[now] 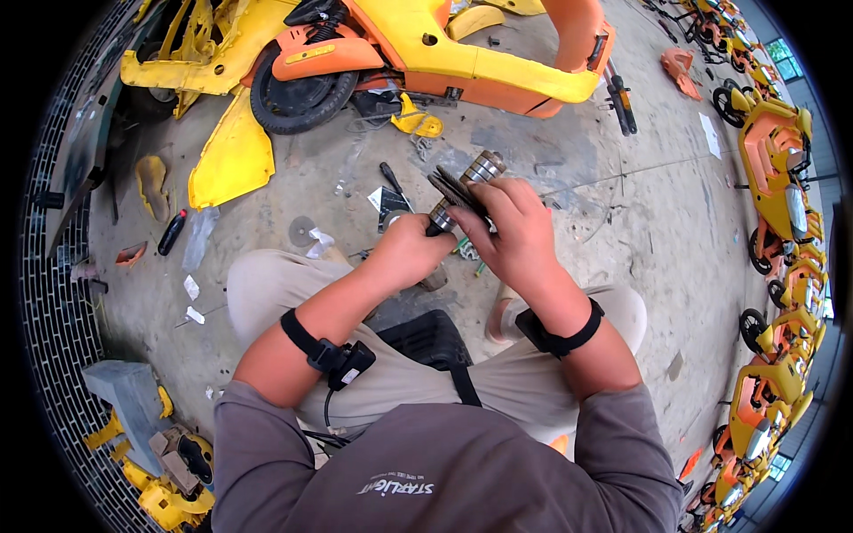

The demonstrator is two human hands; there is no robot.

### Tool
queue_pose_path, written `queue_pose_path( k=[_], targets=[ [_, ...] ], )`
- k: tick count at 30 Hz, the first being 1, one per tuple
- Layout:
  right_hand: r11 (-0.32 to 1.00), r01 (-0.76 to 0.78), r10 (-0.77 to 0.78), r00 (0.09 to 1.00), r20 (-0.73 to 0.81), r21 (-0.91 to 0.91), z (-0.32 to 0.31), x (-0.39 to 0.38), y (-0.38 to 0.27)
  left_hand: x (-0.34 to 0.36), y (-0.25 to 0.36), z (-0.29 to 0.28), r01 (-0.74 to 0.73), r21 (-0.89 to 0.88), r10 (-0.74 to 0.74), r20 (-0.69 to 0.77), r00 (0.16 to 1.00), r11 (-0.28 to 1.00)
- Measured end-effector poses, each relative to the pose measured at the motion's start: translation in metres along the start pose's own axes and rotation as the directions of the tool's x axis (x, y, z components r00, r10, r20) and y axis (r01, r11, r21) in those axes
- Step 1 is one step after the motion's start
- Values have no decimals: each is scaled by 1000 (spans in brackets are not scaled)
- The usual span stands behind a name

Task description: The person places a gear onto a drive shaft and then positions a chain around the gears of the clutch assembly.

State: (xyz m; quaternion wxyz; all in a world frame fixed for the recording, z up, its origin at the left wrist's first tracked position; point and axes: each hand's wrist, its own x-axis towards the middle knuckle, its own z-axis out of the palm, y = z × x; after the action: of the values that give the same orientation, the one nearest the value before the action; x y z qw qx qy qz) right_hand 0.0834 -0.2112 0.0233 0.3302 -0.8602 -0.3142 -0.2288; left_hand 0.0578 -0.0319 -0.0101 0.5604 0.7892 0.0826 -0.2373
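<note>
A metal shaft with a dark toothed gear and shiny ring-shaped sections is held up at a slant over the floor in front of my knees. My left hand is closed around its lower, near end. On the far side of the gear, my right hand grips the shaft from the right, fingers over its upper part and thumb by the gear. Both hands partly hide the shaft. Just beyond my left hand, a dark-handled screwdriver lies on the floor near a dark flat piece.
A partly stripped yellow and orange scooter lies ahead, its black wheel toward the left. Left of me are a yellow panel, a black bottle and a clear plastic bag. Rows of scooters line the right side.
</note>
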Motion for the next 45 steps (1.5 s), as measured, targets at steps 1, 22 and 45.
queue_pose_path(
  k=[1,22,45],
  targets=[
    [1000,11,-11,1000,-11,11,-1,-2,0,0,-1,0,1,-28,0,10,1000,1000],
    [689,-692,709,583,398,-214,127,-104,226,-18,16,-110,-552,-547,384,-399,833,630],
    [766,-627,560,542,626,-142,321,-175,197,22,-15,-111,-53,165,116,-396,911,985]
  ],
)
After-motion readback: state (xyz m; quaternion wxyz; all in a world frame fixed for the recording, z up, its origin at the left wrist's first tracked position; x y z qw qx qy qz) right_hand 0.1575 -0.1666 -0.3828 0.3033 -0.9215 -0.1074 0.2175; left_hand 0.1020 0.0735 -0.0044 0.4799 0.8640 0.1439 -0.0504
